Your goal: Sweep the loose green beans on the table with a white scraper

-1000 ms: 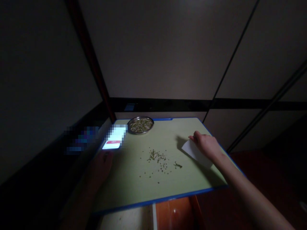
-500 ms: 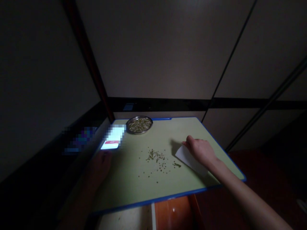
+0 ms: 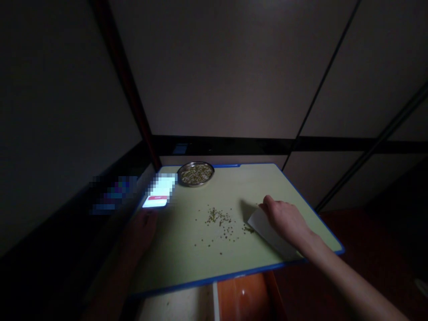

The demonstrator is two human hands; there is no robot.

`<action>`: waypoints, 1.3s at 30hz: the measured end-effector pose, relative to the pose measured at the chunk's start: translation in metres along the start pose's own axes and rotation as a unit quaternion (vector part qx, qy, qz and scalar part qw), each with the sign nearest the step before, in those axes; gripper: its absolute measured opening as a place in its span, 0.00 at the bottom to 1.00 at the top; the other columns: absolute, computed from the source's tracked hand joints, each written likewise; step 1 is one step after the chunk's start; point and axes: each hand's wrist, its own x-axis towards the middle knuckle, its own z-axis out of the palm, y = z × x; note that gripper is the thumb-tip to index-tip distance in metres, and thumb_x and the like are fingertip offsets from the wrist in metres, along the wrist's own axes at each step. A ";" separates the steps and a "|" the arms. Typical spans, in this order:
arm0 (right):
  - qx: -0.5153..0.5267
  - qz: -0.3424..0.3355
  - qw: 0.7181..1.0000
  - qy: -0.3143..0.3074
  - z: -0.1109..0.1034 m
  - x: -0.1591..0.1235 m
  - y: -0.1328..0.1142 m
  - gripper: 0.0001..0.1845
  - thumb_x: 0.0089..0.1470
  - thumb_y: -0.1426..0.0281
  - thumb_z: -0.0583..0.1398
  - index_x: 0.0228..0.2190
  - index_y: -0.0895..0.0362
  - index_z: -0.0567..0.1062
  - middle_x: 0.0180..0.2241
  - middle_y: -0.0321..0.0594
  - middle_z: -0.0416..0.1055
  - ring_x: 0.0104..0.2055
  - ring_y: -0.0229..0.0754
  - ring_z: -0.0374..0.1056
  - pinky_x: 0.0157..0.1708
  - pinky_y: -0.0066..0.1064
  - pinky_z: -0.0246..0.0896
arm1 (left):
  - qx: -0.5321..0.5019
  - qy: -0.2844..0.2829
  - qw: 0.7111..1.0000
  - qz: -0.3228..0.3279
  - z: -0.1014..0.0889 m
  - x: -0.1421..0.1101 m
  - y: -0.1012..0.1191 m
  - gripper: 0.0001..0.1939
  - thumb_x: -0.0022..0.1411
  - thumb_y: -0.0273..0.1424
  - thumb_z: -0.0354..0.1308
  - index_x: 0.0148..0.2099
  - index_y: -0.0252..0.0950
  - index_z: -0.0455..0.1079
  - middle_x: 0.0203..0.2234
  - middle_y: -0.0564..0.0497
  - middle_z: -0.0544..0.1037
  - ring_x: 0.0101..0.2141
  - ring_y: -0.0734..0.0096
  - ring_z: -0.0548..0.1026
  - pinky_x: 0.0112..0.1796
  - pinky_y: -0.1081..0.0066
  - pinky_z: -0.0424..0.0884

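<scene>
The fingers [image 3: 267, 203] of the right hand [image 3: 284, 218] are clamped on the upper edge of a white sheet [image 3: 269, 234], which slants over the right part of the counter [image 3: 187, 263], its left corner just beside a small clump [image 3: 249, 230]. Further left lie loose grains [image 3: 214, 217], scattered thinly around 1 denser patch. For clean work, the sheet's lower edge is best held flush with the surface and moved slowly, as grains this small would probably roll if flicked. The left hand [image 3: 142, 234] is in shadow near a lit screen [image 3: 158, 189]; I cannot tell whether its fingers grip anything. Beyond, 1 metal dish [image 3: 196, 184] holds more grains.
</scene>
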 end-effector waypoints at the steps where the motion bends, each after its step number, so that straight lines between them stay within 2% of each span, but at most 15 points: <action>1: -0.002 -0.004 1.000 0.001 0.000 -0.003 -0.002 0.14 0.68 0.62 0.46 0.39 0.55 0.66 0.32 0.47 0.78 0.33 0.50 0.77 0.27 0.32 0.56 | -0.002 -0.001 1.000 -0.001 0.000 0.000 0.000 0.20 0.65 0.42 0.43 0.46 0.37 0.70 0.42 0.42 0.79 0.41 0.57 0.77 0.39 0.65 0.71; 6: -0.011 -0.025 1.000 -0.001 0.001 -0.011 -0.007 0.13 0.68 0.63 0.46 0.39 0.55 0.66 0.30 0.47 0.79 0.31 0.49 0.77 0.26 0.31 0.56 | 0.003 0.005 1.000 -0.005 0.000 -0.001 -0.001 0.19 0.64 0.43 0.44 0.44 0.39 0.71 0.39 0.44 0.80 0.39 0.57 0.77 0.36 0.66 0.71; 13: -0.028 -0.045 0.998 0.017 0.004 -0.009 -0.010 0.13 0.68 0.63 0.46 0.40 0.55 0.67 0.29 0.45 0.79 0.29 0.50 0.77 0.24 0.32 0.55 | -0.011 0.021 1.000 0.013 -0.002 -0.002 0.003 0.17 0.63 0.41 0.46 0.42 0.38 0.72 0.35 0.45 0.81 0.37 0.57 0.78 0.34 0.66 0.71; 29: -0.034 -0.060 0.998 0.013 0.006 -0.005 -0.009 0.13 0.68 0.62 0.46 0.40 0.55 0.67 0.29 0.46 0.78 0.29 0.48 0.77 0.25 0.31 0.54 | -0.008 -0.001 1.000 0.011 0.003 0.001 -0.005 0.20 0.65 0.43 0.42 0.44 0.37 0.70 0.39 0.41 0.79 0.40 0.56 0.77 0.38 0.64 0.70; 35: -0.042 -0.011 0.999 0.033 0.001 0.000 0.005 0.16 0.68 0.60 0.45 0.39 0.54 0.67 0.31 0.46 0.79 0.30 0.48 0.76 0.25 0.30 0.53 | -0.014 0.007 1.000 0.022 0.001 0.000 -0.003 0.19 0.64 0.43 0.43 0.43 0.38 0.70 0.37 0.43 0.80 0.39 0.57 0.77 0.37 0.66 0.70; 39: -0.036 -0.020 0.999 0.032 0.002 0.002 0.006 0.17 0.68 0.59 0.45 0.39 0.54 0.68 0.30 0.45 0.79 0.29 0.49 0.75 0.26 0.31 0.53 | -0.008 0.006 1.000 0.016 0.003 0.001 -0.005 0.19 0.64 0.43 0.44 0.42 0.38 0.70 0.35 0.44 0.80 0.36 0.58 0.77 0.34 0.66 0.69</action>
